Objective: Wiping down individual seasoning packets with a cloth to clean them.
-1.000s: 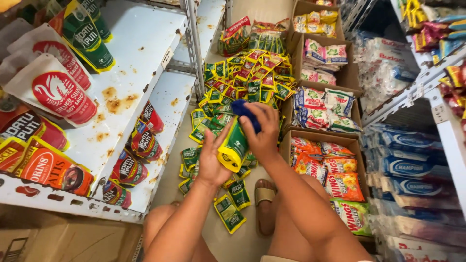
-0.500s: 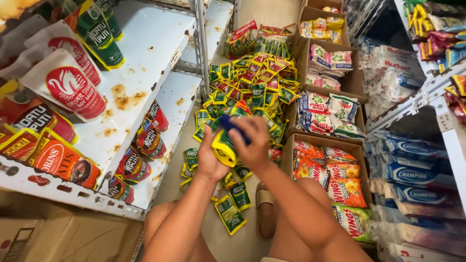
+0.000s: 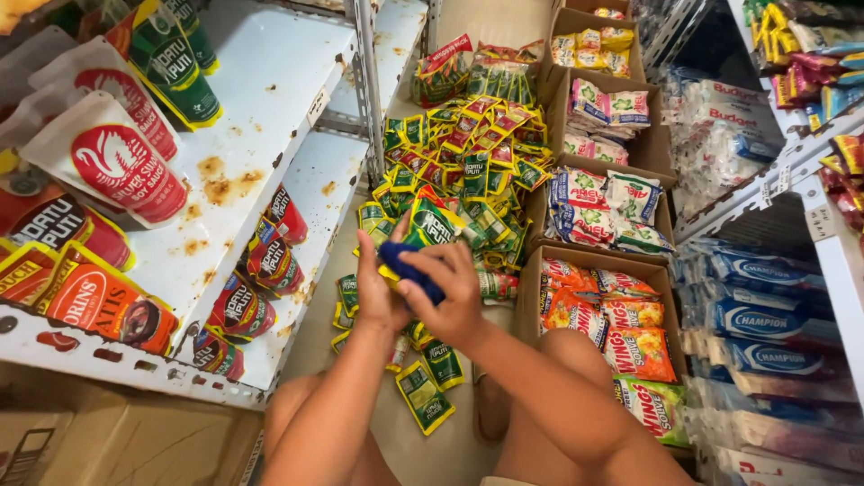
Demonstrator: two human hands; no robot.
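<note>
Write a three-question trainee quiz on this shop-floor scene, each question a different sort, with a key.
1. True or false: the left hand holds a green and yellow pouch.
2. Multiple choice: what does the right hand press against the pouch? A) a blue cloth B) a red brush C) a white sponge
3. Fill in: the heap of green and yellow sachets lies on the ____, between the white metal shelf and the cardboard boxes.

Key: 1 true; 2 A; 3 floor.
</note>
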